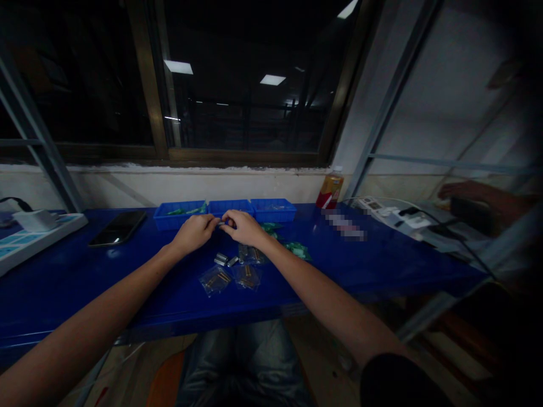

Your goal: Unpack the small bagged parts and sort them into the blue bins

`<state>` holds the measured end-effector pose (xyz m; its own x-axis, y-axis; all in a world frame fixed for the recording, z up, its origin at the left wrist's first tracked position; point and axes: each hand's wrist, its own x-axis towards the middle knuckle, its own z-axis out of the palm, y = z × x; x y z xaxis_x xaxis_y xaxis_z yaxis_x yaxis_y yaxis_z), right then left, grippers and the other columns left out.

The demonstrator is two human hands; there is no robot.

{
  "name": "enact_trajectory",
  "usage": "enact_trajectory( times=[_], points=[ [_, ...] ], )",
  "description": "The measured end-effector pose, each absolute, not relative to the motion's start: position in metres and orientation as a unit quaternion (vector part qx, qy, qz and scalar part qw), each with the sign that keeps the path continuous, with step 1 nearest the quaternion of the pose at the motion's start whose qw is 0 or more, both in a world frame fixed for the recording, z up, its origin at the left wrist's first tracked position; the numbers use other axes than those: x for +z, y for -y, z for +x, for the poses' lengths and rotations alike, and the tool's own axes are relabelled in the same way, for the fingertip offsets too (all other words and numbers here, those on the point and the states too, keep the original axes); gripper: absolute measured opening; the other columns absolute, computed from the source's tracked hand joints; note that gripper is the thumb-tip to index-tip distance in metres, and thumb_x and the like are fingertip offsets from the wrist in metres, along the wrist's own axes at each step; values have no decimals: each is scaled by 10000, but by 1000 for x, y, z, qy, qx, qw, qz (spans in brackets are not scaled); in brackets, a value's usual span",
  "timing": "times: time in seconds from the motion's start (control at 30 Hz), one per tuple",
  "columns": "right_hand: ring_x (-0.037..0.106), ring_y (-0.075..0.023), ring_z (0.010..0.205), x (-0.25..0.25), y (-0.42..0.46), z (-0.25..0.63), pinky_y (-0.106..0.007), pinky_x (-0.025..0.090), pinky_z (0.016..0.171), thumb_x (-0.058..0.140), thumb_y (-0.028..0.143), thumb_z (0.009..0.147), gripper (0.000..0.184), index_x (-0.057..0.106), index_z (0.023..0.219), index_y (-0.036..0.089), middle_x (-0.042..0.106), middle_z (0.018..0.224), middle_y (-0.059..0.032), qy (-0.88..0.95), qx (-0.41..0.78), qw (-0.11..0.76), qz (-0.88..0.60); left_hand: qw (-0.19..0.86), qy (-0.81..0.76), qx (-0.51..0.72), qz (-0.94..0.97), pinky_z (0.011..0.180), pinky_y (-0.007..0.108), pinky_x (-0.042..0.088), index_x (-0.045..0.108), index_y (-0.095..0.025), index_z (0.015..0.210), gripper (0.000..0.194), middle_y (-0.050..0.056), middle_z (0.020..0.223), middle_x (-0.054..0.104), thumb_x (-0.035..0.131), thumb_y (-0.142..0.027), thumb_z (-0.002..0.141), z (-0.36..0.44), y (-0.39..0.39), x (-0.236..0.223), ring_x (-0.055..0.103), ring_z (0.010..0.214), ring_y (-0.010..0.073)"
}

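2 bare forearms [127, 291] [316, 288] stretch forward, converging, the hands [194, 233] [242, 227] close together with fingers [231, 215] curled inward.

A phone [117, 229] lies near a power strip [40, 241].

Table [339, 265], deep blue; bins [275, 217], brighter blue; packets [298, 250], green; small pieces [221, 259], silver; bagged pieces [248, 271], gold; phone [117, 229], black; bottle [330, 189], amber and red.

Black sleeve [401, 380], faded blue jeans [270, 353]
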<state>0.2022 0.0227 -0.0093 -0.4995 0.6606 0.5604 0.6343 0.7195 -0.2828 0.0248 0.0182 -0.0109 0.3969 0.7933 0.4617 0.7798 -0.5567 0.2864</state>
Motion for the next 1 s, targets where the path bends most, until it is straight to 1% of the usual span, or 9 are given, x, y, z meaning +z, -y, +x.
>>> enact_trajectory(
  times=[0.1, 0.2, 0.3, 0.4, 0.5, 0.6, 0.77, 0.9, 1.0],
  points=[
    [465, -102, 670, -7, -23, 203, -217, 319, 623, 470, 286, 838, 154, 555, 818, 158, 538, 724, -10, 865, 10, 339, -371, 40, -464, 318, 826, 634, 270, 399, 560, -163, 906, 302, 46, 739, 615, 336, -365, 890, 27, -14, -10, 583, 691, 185],
    [474, -113, 687, -5, -24, 201, -231, 317, 645, 381, 263, 882, 238, 539, 741, 152, 543, 715, -26, 863, -7, 336, -376, 45, -431, 352, 829, 629, 261, 400, 483, -160, 1076, 274, 34, 785, 610, 409, -308, 858, 29, -10, -9, 573, 679, 169],
    [468, -122, 670, -3, -24, 199, -242, 307, 640, 341, 254, 895, 278, 514, 703, 153, 527, 678, -29, 863, -25, 329, -382, 37, -404, 368, 836, 620, 249, 394, 477, -160, 1040, 237, 29, 780, 598, 455, -265, 829, 31, -9, -10, 563, 674, 158],
    [468, -119, 647, -3, -23, 199, -242, 302, 620, 322, 272, 900, 294, 504, 701, 156, 521, 662, -23, 863, -11, 332, -381, 24, -404, 372, 835, 606, 249, 381, 493, -163, 985, 187, 21, 726, 582, 441, -273, 843, 31, -10, -10, 553, 650, 159],
    [470, -109, 605, -5, -21, 200, -228, 299, 581, 377, 326, 878, 205, 511, 877, 171, 516, 646, 13, 858, 35, 351, -373, 14, -419, 363, 832, 604, 259, 369, 510, -167, 929, 180, 26, 731, 584, 395, -292, 870, 30, -10, -10, 553, 656, 167],
    [462, -105, 584, -6, -20, 200, -216, 300, 565, 467, 323, 827, 231, 467, 1020, 196, 497, 630, 44, 858, 55, 364, -358, 8, -439, 357, 825, 615, 271, 364, 505, -165, 839, 224, 36, 724, 581, 339, -305, 891, 29, -10, -9, 554, 674, 180],
    [459, -105, 615, -3, -17, 200, -218, 313, 590, 461, 286, 823, 130, 504, 898, 190, 506, 661, 27, 861, 41, 360, -357, 50, -446, 337, 827, 628, 278, 378, 478, -166, 757, 315, 31, 675, 573, 273, -349, 911, 31, -6, -8, 551, 643, 172],
    [479, -109, 679, -1, -17, 199, -223, 314, 623, 382, 289, 871, 205, 499, 754, 169, 537, 719, -11, 862, 11, 347, -370, 51, -437, 365, 820, 624, 271, 389, 492, -160, 955, 247, 21, 706, 572, 335, -339, 893, 31, -4, -8, 550, 656, 163],
    [468, -110, 650, -1, -19, 199, -232, 293, 606, 335, 300, 893, 271, 479, 707, 167, 524, 677, -14, 855, -7, 336, -395, 54, -411, 392, 821, 613, 253, 398, 454, -156, 1055, 264, 24, 762, 582, 438, -320, 849, 31, -5, -8, 550, 659, 148]
  ],
)
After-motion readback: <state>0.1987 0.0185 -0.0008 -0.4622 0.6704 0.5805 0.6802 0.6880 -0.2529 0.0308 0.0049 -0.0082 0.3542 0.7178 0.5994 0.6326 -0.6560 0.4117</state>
